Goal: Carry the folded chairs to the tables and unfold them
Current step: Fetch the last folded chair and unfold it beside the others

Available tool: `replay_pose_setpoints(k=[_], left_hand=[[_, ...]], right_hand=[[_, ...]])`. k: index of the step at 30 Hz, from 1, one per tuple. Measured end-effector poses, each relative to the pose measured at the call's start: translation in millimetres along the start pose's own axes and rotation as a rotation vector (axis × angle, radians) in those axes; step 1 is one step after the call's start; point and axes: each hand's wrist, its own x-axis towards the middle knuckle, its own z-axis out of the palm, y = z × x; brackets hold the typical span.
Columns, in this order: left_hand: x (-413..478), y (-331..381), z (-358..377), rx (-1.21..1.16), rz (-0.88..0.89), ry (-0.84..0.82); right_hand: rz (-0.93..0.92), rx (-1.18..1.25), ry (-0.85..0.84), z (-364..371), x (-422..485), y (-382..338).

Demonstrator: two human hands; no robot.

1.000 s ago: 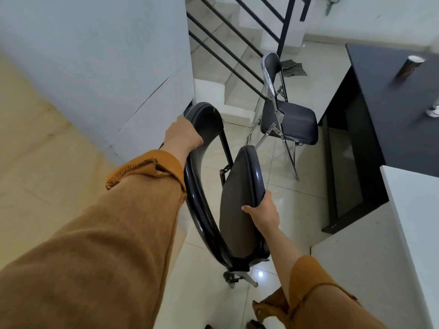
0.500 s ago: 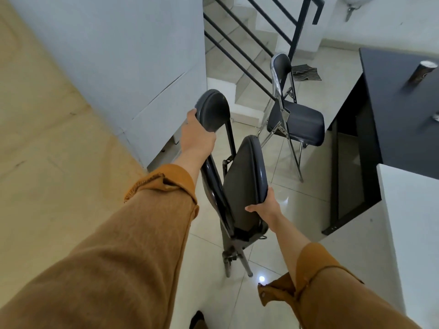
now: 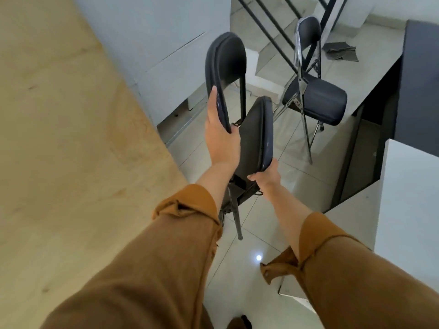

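Observation:
A black folding chair (image 3: 255, 131) is in front of me, folded nearly flat, its legs pointing down over the tiled floor. My left hand (image 3: 219, 138) grips the frame tube below the rounded backrest (image 3: 225, 60). My right hand (image 3: 266, 178) holds the lower edge of the padded seat. Beyond it, a second chair (image 3: 316, 100) with a chrome frame stands unfolded beside the dark table (image 3: 418, 91).
A light wooden tabletop (image 3: 59, 138) fills the left side. A white table (image 3: 408, 198) is on the right, below the dark one. A white wall panel, stairs with a black railing (image 3: 273, 29) and a grey rag (image 3: 342, 52) on the floor lie ahead.
I have raised the folded chair and carried it forward. My left hand slid from the top of the backrest down its frame tube. The unfolded chair and dark table look closer.

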Motion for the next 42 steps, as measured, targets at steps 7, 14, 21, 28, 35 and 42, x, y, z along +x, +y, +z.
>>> replay_pose_setpoints(k=[7, 14, 21, 28, 35, 42], left_hand=[[-18.7, -27.1, 22.1, -0.087, 0.031, 0.090], [-29.2, -64.5, 29.9, -0.100, -0.143, 0.158], [-28.6, -101.6, 21.3, -0.110, -0.205, 0.173], [-11.1, -128.0, -2.2, -0.188, -0.199, 0.146], [3.5, -141.3, -29.9, -0.241, -0.189, 0.068], [0.4, -147.7, -32.3, -0.173, -0.130, 0.084]], right_hand=[[-0.051, 0.032, 0.099, 2.0, 2.7, 15.1], [-0.179, 0.155, 0.206, 24.1, -4.3, 35.7], [-0.233, 0.262, 0.366, 66.3, -7.0, 43.3], [-0.398, 0.232, 0.403, 100.0, -6.6, 45.0], [-0.428, 0.250, 0.362, 120.3, -9.0, 38.3], [-0.410, 0.266, 0.374, 104.5, -4.3, 47.0]])
